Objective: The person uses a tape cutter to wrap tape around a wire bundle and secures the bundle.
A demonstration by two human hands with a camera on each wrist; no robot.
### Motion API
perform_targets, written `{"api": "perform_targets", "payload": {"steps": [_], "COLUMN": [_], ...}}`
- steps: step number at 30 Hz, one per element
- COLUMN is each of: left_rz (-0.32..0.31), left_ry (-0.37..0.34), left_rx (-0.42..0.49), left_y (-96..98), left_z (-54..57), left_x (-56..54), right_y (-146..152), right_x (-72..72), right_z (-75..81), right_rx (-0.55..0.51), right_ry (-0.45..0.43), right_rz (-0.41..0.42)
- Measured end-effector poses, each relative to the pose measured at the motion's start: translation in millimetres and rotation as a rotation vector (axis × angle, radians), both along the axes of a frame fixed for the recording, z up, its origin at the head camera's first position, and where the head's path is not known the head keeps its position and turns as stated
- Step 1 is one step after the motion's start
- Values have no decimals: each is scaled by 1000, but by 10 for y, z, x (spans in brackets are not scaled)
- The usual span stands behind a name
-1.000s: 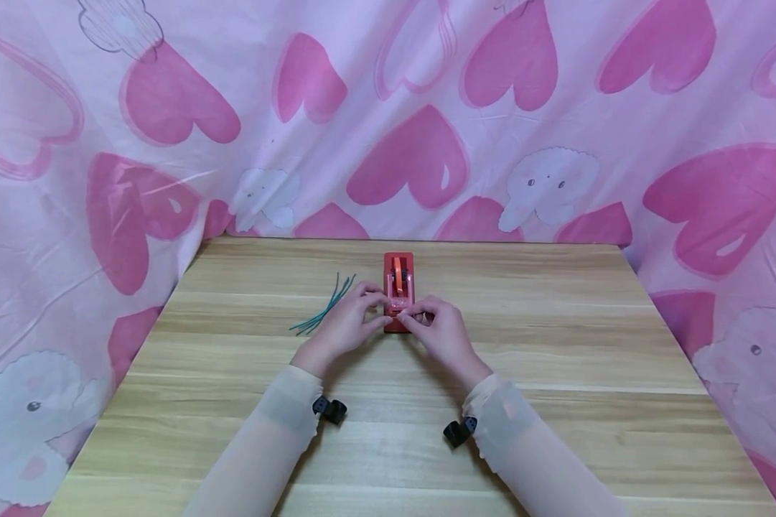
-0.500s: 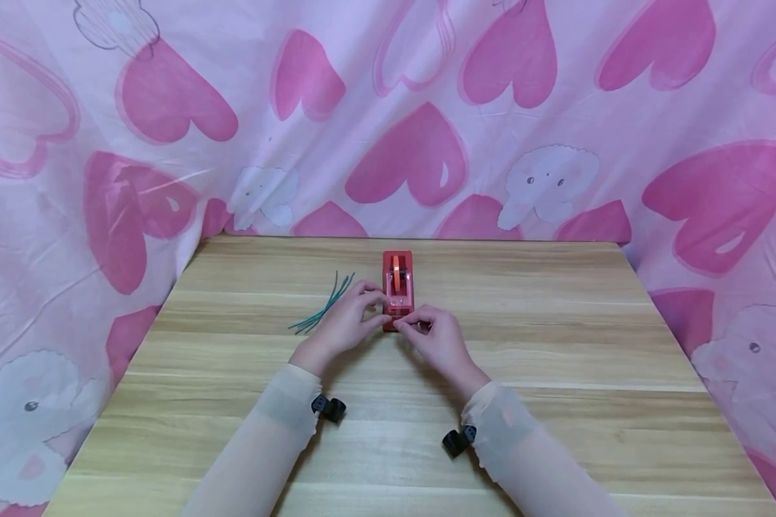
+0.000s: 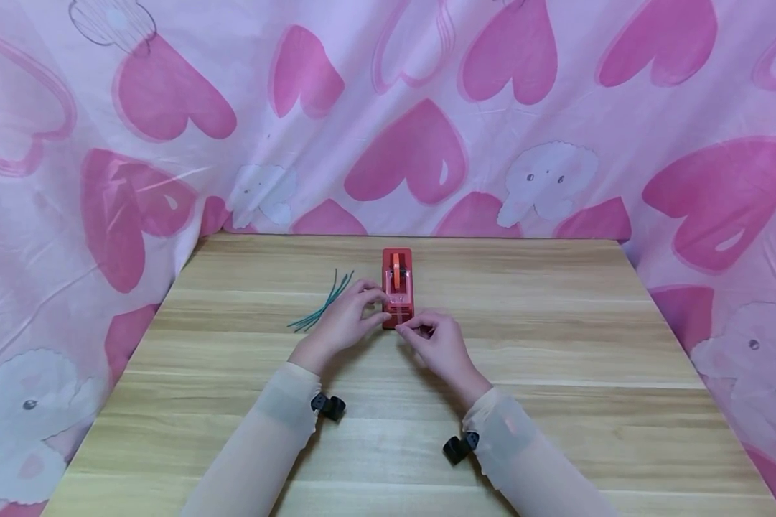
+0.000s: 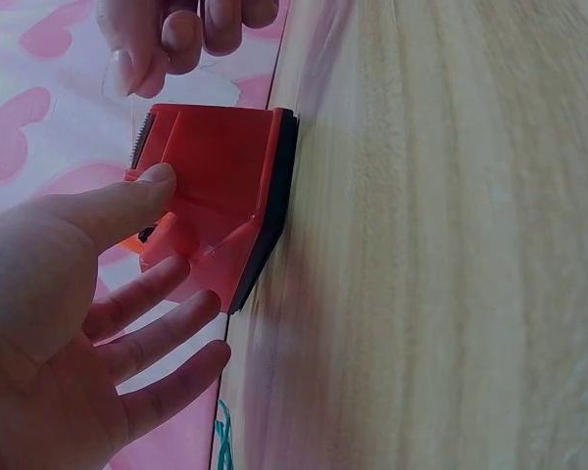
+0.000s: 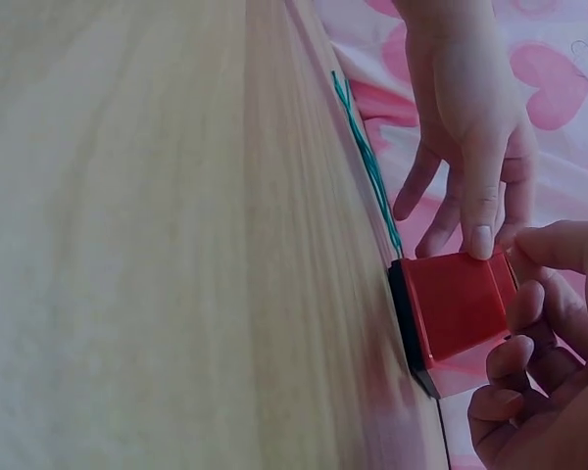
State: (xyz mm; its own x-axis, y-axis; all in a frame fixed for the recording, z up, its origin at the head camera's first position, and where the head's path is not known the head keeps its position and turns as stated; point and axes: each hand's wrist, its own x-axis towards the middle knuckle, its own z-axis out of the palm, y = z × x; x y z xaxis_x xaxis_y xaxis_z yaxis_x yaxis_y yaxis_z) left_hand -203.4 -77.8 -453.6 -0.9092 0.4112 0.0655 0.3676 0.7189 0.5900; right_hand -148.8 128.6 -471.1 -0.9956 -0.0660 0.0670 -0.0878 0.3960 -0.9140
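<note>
A red tape dispenser (image 3: 405,257) with a black base stands on the wooden table, an orange core (image 3: 396,271) in its rear part. My left hand (image 3: 342,317) is at its left side. In the left wrist view the thumb (image 4: 142,201) rests on the red side wall, while the other fingers (image 4: 167,351) stay loosely extended beside it. At the dispenser's near end, my right hand (image 3: 442,341) pinches the end of clear tape between thumb and index finger. A faint strip of tape (image 3: 399,314) runs back toward the serrated cutter (image 4: 140,142).
Several thin green twist ties (image 3: 319,305) lie in a bundle on the table (image 3: 543,309), left of the dispenser and close to my left hand. Pink curtain cloth (image 3: 407,158) with hearts hangs behind the table and at both sides.
My right hand has drawn back toward me from the dispenser, with a strip of tape now showing behind its fingertips. The left hand stays at the dispenser's side.
</note>
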Motion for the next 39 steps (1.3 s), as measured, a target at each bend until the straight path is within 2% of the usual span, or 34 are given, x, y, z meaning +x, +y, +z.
{"api": "perform_targets", "payload": {"steps": [6, 13, 29, 39], "left_rz": [-2, -8, -10, -10], "left_ry": [16, 16, 24, -3], "left_rx": [3, 9, 16, 76], "left_y": [-2, -3, -1, -13], "left_z": [-5, 10, 15, -10], "left_x": [-19, -25, -23, -8], "right_y": [1, -1, 13, 24], "right_x": [22, 60, 96, 120], "right_z": [4, 35, 6, -3], "right_rx": [-8, -10, -19, -17], "right_ry": [-54, -41, -73, -96], "right_rz": [-15, 3, 46, 70]}}
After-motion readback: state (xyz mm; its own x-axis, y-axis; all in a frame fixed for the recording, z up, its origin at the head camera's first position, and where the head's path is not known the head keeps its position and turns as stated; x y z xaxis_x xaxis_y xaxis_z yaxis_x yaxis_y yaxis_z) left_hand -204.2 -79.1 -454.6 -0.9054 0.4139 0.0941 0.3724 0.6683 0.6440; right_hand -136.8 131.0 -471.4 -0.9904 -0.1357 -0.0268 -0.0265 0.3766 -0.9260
